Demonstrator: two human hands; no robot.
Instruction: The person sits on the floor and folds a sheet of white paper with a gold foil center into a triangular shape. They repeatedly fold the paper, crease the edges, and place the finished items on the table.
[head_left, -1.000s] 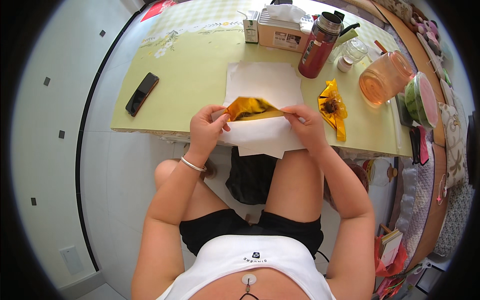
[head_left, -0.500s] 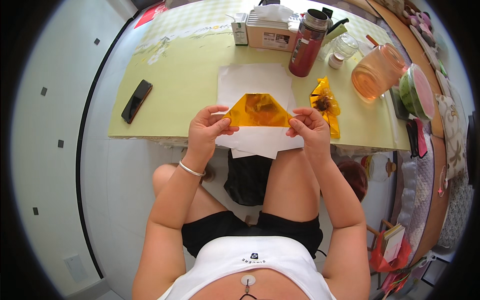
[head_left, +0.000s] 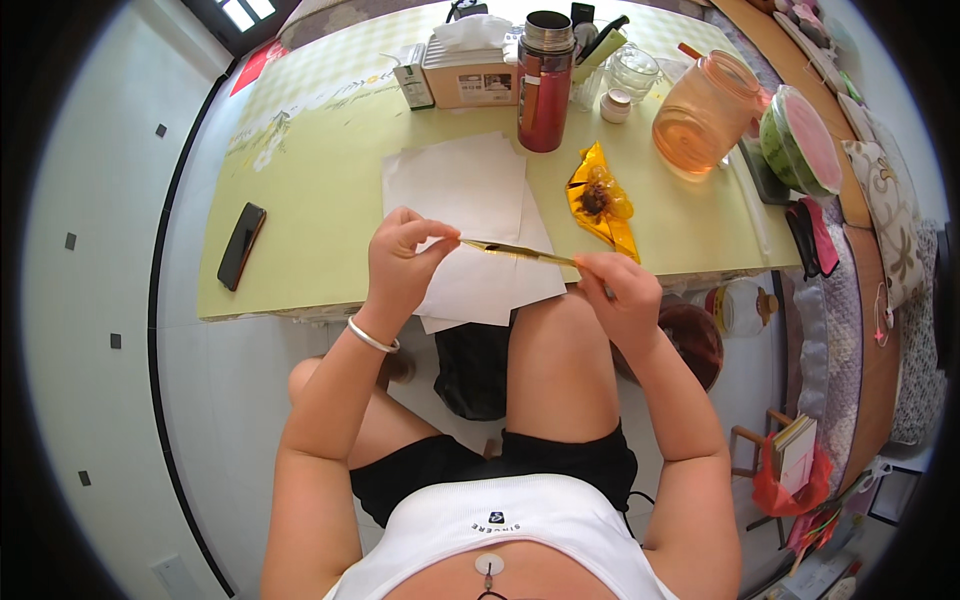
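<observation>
A sheet of gold foil paper [head_left: 517, 250] is stretched between my hands above the table edge, seen almost edge-on as a thin strip. My left hand [head_left: 403, 258] pinches its left end between thumb and fingertips. At the other end, my right hand [head_left: 622, 288] is closed on the foil, slightly lower. White paper sheets [head_left: 455, 185] lie overlapped beneath, sticking out past the table edge. To the right rests another piece of gold foil [head_left: 620, 238], with a dark brown clump [head_left: 594, 199] on it.
On the green-covered table [head_left: 320, 220] lies a phone [head_left: 242, 246] at left. Behind stand a tissue box [head_left: 470, 75], a small carton [head_left: 413, 78], a red thermos [head_left: 545, 90], a small jar [head_left: 615, 105] and a pink-tinted jug [head_left: 700, 115]. A cut watermelon [head_left: 800, 140] sits far right.
The gold foil has turned from showing its broad trapezoid face to nearly edge-on, its right end now lower. Both hands still grip its ends. The whole view has shifted slightly.
</observation>
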